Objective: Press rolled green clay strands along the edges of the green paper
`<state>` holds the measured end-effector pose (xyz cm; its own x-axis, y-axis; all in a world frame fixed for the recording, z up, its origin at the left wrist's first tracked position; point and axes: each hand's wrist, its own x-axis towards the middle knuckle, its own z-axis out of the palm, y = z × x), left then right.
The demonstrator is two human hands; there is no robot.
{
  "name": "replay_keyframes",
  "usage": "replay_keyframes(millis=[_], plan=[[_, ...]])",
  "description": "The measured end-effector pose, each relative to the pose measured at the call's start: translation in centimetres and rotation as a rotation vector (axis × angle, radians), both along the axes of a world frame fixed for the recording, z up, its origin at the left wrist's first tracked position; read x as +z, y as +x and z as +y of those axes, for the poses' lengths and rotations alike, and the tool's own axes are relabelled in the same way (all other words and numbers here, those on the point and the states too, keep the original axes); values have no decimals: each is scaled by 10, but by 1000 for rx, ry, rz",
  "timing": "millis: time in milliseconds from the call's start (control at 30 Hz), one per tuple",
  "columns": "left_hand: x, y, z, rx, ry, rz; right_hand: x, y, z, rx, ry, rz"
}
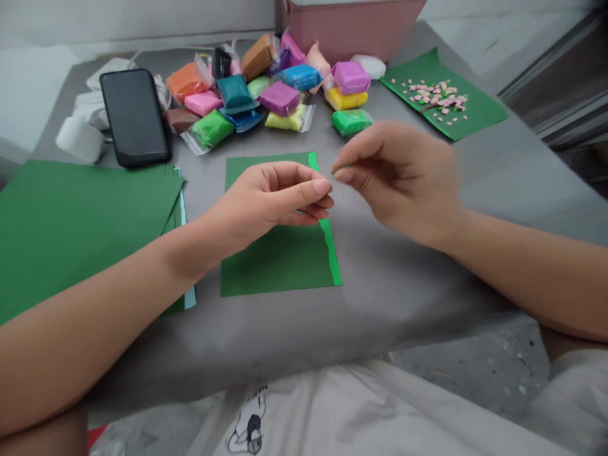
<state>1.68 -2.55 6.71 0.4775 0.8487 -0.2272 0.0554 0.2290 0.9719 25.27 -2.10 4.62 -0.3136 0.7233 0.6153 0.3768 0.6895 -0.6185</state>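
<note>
My left hand [280,196] is above a dark green paper sheet [275,266], thumb pressed to the fingers; whatever sits in that pinch is hidden. Just to its right, my right hand [403,183] is closed too, somewhat blurred, with a tiny bit of green modelling clay [342,171] between thumb and forefinger. The two sets of fingertips are close but apart. Along the sheet's right edge runs a wavy bright green clay strip [331,253], partly covered by my left hand.
Several wrapped clay packets [280,98] are heaped at the back, before a pink bin [351,28]. At left are a phone [135,117], a white charger [80,138] and stacked green sheets [71,234]. A green sheet with a pink blossom tree [441,98] lies back right.
</note>
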Motion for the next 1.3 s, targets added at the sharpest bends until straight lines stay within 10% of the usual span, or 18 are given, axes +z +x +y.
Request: replay_keyframes(millis=[200,567,833,1300], plan=[[4,-5,9,47,122,119,9,9,18,-66,-147,301],[-16,47,100,-80,1003,647,6,32,46,-73,-318,400],[-42,57,123,-158,1006,794,6,39,48,-64,-407,299],[-5,26,101,-69,1006,831,2,44,56,-58,-379,259]])
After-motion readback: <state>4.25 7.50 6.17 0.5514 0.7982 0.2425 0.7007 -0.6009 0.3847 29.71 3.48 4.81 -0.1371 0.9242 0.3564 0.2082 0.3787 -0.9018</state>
